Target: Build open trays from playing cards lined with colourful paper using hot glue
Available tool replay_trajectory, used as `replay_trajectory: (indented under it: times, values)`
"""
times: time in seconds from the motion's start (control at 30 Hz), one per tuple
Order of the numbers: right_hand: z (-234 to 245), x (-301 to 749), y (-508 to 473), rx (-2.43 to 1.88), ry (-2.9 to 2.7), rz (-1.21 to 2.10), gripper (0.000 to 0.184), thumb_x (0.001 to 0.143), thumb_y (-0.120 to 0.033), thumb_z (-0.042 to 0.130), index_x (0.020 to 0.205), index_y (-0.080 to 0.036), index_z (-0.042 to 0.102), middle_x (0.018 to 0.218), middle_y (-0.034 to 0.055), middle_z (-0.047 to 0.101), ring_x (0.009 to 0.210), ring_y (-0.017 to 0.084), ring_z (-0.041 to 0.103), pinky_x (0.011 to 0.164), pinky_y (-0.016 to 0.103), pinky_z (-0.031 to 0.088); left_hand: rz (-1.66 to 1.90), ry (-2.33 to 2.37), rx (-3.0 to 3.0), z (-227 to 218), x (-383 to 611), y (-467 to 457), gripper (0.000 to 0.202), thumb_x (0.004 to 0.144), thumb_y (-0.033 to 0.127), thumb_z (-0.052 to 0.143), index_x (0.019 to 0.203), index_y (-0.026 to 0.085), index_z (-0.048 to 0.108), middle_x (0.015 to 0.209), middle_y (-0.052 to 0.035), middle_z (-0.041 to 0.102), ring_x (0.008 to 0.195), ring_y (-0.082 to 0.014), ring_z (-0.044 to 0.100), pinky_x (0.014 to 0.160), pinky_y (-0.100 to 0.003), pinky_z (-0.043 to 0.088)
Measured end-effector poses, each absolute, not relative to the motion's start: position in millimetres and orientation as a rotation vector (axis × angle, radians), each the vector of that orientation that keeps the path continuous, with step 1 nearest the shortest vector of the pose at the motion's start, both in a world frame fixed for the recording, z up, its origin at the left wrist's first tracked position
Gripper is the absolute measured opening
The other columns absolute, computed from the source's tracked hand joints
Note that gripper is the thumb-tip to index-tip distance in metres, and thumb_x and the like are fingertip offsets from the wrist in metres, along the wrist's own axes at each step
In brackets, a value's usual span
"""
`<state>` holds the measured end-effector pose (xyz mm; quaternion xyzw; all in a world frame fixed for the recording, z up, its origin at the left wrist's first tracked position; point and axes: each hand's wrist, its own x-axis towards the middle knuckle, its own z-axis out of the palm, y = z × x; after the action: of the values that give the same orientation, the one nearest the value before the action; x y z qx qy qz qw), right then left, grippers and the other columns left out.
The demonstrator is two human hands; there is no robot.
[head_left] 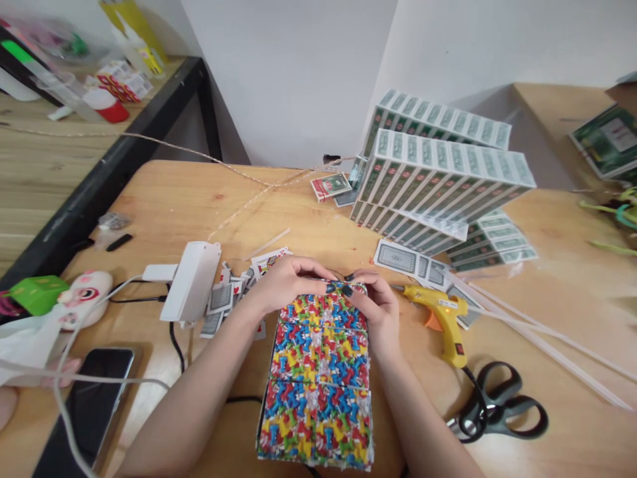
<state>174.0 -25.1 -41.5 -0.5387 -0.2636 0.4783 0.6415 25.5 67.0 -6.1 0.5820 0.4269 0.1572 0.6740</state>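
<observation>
My left hand (284,284) and right hand (382,309) pinch the far edge of the multicoloured patterned rectangular box (318,382) in front of me; uneven thumb pressure could skew it, or a rightward slip hit the yellow plastic glue gun (452,325)

pale wall (288,79) behind | light wood table (169,212) in front | dark-framed desk (50,162) left | wooden surface (552,113) right

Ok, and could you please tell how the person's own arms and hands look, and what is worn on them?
Both forearms are bare where visible: no sleeve, watch or bracelet. The left hand and right hand wear no gloves. The thumbnails look dark and polished; no ring shows on the visible fingers.
</observation>
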Motion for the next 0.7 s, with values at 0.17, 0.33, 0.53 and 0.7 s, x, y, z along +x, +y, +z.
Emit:
replay_trajectory:
  times: [0.17,0.33,0.53,0.7]
  values:
    - [-40.0,174.0,-25.3,-1.251,-0.576,1.119,0.016,0.060,-0.021,0.073,0.073,-0.022,0.063,0.079,-0.0020,0.060,0.072,0.014,0.053,0.068,0.028,0.041,0.340,0.964,1.327,-5.6,24.9,67.2,0.017,0.062,0.019,0.069,0.079,0.019,0.074,0.085,-0.0010,0.074,0.078,-0.0143,0.065,0.078,-0.026,0.048]
    - [-38.7,173.7,-25.5,-1.261,-0.562,1.146,0.017,0.061,-0.022,0.072,0.073,-0.022,0.062,0.078,-0.0015,0.062,0.072,0.014,0.053,0.067,0.028,0.042,0.322,0.903,1.389,-3.2,23.0,67.3,0.020,0.067,0.019,0.067,0.085,0.019,0.074,0.092,-0.0023,0.073,0.084,-0.0160,0.065,0.081,-0.027,0.048]
    - [-39.9,174.4,-26.9,-1.270,-0.599,1.128,0.016,0.062,-0.022,0.071,0.075,-0.022,0.062,0.077,-0.0015,0.061,0.070,0.014,0.053,0.065,0.028,0.041,0.318,0.844,1.478,-4.0,20.6,69.4,0.021,0.071,0.018,0.065,0.090,0.021,0.074,0.095,-0.0015,0.072,0.086,-0.0151,0.063,0.082,-0.026,0.047]
    - [-36.0,179.2,-28.5,-1.351,-0.807,1.057,0.014,0.070,-0.024,0.067,0.082,-0.021,0.060,0.080,-0.0001,0.060,0.073,0.014,0.054,0.067,0.028,0.043,0.322,0.851,1.447,-4.5,21.4,69.2,0.021,0.070,0.018,0.066,0.089,0.020,0.074,0.095,-0.0021,0.072,0.086,-0.0151,0.064,0.081,-0.025,0.048]
